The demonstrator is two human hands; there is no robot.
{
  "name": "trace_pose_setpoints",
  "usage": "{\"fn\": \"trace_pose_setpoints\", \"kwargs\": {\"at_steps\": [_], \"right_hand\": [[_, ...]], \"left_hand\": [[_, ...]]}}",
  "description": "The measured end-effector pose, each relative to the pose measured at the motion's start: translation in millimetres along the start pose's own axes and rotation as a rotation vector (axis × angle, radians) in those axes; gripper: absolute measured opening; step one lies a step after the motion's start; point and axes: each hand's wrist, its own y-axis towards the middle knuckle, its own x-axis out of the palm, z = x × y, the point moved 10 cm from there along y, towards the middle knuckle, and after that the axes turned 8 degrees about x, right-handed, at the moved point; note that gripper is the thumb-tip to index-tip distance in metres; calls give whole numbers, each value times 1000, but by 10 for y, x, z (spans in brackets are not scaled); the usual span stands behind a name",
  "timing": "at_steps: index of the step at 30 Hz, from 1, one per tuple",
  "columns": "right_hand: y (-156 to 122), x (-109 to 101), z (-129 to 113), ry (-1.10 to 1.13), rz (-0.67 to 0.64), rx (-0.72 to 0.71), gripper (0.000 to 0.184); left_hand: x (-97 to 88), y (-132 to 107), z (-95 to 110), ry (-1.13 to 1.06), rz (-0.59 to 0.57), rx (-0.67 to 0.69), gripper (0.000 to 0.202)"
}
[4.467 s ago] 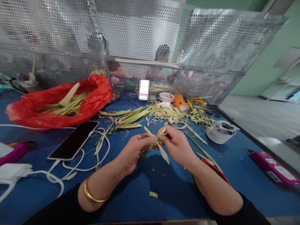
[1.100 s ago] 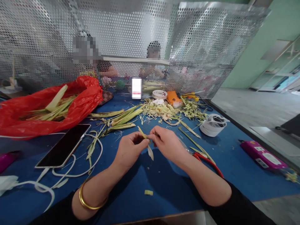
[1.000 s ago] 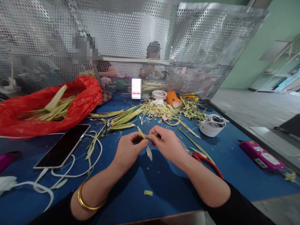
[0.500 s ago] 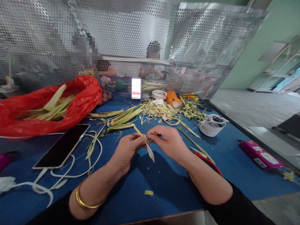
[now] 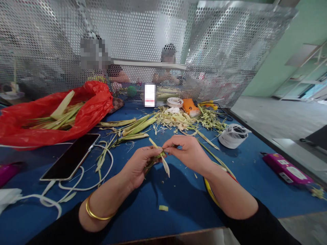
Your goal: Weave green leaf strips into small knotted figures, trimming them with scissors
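Over the middle of the blue table, my left hand [image 5: 138,163] is closed on a small bundle of pale green corn husk strips [image 5: 166,166]. One strip end points up past the thumb and a pale end hangs below the fingers. My right hand [image 5: 187,153] is closed in a pinch right beside the bundle, its fingertips almost meeting the left thumb. What those fingertips grip is too small to make out. Under my right forearm lies a tool with a red and yellow handle [image 5: 211,192], partly hidden. A short husk scrap [image 5: 163,208] lies nearer the table's front edge.
At the left are a red plastic bag [image 5: 98,98] of husks, a phone [image 5: 71,156] and a white cable. Behind my hands lie loose husks [image 5: 140,126] and shredded scraps [image 5: 176,119]. A white spool [image 5: 233,136] and purple pack [image 5: 287,168] sit right. A perforated metal screen [image 5: 135,37] stands behind.
The bundle has turned slightly in my fingers, and more of its green part shows. My right forearm has shifted a little, baring the yellow handle. The view has moved slightly.
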Motion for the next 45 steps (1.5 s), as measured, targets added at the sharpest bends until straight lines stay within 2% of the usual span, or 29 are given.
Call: {"fn": "trace_pose_setpoints", "kwargs": {"at_steps": [5,9,13,16,20,25,29,36,42,45], "right_hand": [[-14,1,-48,-118,44,-64,18],[-15,17,-28,-155,53,-72,17],[-19,31,-33,-185,55,-70,17],[-32,42,-59,-194,63,-83,17],[-37,11,-58,-131,77,-85,16],[-16,27,-53,-1,-27,-72,14],[-13,-17,-65,-21,22,-75,14],[-9,14,-25,29,2,-23,13],[17,85,151,234,-77,154,5],[21,36,152,189,-23,125,9]], "left_hand": [[23,10,5,-14,-31,7,13],[15,14,56,-50,-11,30,21],[36,21,102,38,-59,71,9],[32,21,102,98,-69,78,9],[0,13,110,94,-14,81,6],[-15,21,122,39,14,91,7],[-16,19,126,17,14,77,6],[-17,-18,131,73,22,75,11],[53,-28,127,127,-46,95,13],[69,-21,107,108,-61,77,13]]}}
